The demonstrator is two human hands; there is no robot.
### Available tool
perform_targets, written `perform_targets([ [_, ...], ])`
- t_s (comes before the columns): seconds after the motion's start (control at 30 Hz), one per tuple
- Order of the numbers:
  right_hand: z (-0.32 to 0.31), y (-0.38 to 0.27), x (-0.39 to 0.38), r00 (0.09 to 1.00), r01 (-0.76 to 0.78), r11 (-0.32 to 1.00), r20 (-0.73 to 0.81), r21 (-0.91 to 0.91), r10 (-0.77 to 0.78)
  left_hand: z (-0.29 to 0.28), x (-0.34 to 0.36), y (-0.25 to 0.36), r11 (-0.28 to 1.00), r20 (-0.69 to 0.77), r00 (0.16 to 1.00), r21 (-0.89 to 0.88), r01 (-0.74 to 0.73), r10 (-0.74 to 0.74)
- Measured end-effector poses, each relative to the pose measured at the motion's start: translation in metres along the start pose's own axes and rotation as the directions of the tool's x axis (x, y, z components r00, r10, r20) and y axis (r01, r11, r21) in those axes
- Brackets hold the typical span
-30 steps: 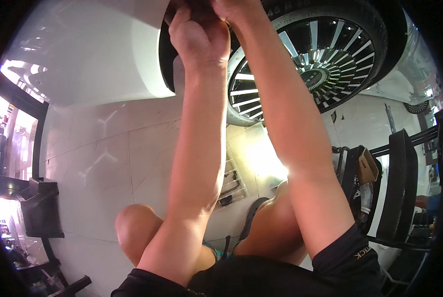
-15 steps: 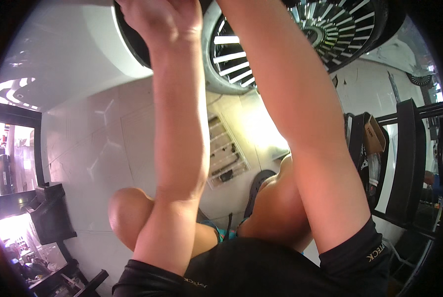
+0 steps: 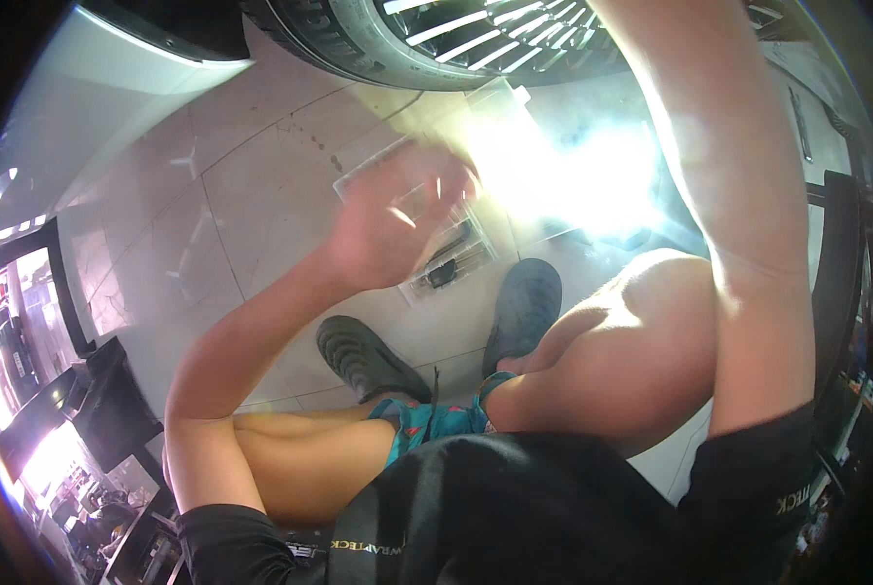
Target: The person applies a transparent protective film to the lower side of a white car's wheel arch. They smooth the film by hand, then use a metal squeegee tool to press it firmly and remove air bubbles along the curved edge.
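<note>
My left hand (image 3: 397, 214) is blurred by motion above a clear plastic compartment case (image 3: 466, 263) on the tiled floor, covering part of it. Dark items lie in the case. Its finger shapes are too smeared to read, and so is anything in them. My right forearm (image 3: 719, 166) reaches up past the wheel (image 3: 500, 29) with black tyre and silver spokes; that hand is out of the frame at the top. A pale panel (image 3: 500, 107) and a very bright glare lie between the case and the wheel.
A white car body panel (image 3: 85, 107) curves along the upper left. Black frames with bins (image 3: 115, 390) stand at the left, and a black rail-like piece (image 3: 836, 253) at the right. My feet in grey clogs (image 3: 524, 302) are on the tiles.
My left hand has come down from the wheel arch to over the case. My right forearm stays raised but has moved rightward in the picture, and the view has tilted downward.
</note>
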State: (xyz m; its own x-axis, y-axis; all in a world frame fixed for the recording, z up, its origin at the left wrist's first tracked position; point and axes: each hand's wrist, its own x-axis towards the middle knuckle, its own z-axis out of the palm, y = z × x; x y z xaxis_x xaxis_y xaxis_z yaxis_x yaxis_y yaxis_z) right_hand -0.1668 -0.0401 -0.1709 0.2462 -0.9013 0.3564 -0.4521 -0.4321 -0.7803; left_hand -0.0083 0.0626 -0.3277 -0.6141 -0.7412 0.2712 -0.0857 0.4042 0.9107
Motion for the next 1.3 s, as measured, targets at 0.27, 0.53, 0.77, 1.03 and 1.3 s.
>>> perform_targets([
  [0.27,0.099,0.103,-0.129,0.880,-0.348,0.910,0.414,0.227,0.234,0.057,-0.085,-0.191,0.830,0.216,0.960,0.556,0.031,-0.181],
  [0.53,0.114,0.111,-0.167,0.686,-0.284,0.935,0.726,0.212,0.044,0.078,-0.083,-0.195,0.832,0.239,0.924,0.539,0.130,-0.299],
  [0.77,0.089,0.118,-0.156,0.750,-0.303,0.935,0.652,0.185,0.114,0.048,-0.042,-0.132,0.745,0.351,0.672,0.462,0.481,-0.652],
  [1.03,0.089,0.095,-0.100,0.828,-0.194,0.943,0.561,0.271,0.009,-0.099,0.043,-0.013,0.635,0.397,0.526,0.650,0.418,-0.752],
  [1.3,0.119,0.016,-0.027,0.981,0.025,0.799,0.139,0.601,-0.135,-0.179,0.043,0.114,0.729,-0.235,0.836,0.409,0.548,-0.496],
])
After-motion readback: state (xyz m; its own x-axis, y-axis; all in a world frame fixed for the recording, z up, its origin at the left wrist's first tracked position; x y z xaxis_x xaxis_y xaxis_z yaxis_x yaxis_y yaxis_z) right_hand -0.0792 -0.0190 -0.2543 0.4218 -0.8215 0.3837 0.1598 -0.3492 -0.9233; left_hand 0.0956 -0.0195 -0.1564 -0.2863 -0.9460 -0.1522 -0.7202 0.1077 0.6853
